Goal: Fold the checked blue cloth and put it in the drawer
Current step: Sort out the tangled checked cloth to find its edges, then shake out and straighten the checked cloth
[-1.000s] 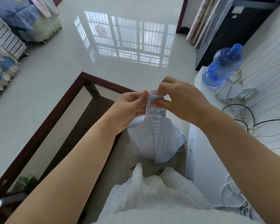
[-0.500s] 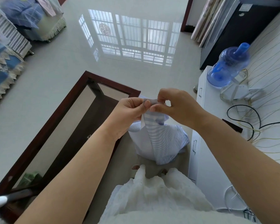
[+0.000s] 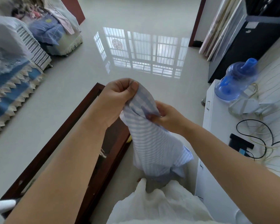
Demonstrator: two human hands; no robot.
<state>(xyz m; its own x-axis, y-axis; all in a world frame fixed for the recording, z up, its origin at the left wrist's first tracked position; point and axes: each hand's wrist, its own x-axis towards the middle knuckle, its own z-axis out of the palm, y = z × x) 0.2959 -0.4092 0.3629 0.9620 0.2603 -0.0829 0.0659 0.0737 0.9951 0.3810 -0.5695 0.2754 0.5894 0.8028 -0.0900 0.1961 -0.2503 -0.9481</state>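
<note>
Your left hand (image 3: 120, 96) pinches the top edge of the checked blue cloth (image 3: 153, 143) between thumb and curled fingers; your right hand (image 3: 166, 117) grips a fold lower down, beside it; the cloth hangs in the air between the glass-topped table (image 3: 94, 97) and the white cabinet (image 3: 217, 120), bunched rather than squared. Risk one: the hanging bulk is uneven, so a fold made now would likely set crooked and need redoing. Risk two: both holds are near one end; releasing either may let the loose tail drop to the floor. Risk three: the cabinet top carries cables (image 3: 255, 139) and a blue bottle (image 3: 236, 81); a swinging hem could snag them. The drawers (image 3: 208, 105) appear closed; you will need a free hand.
</note>
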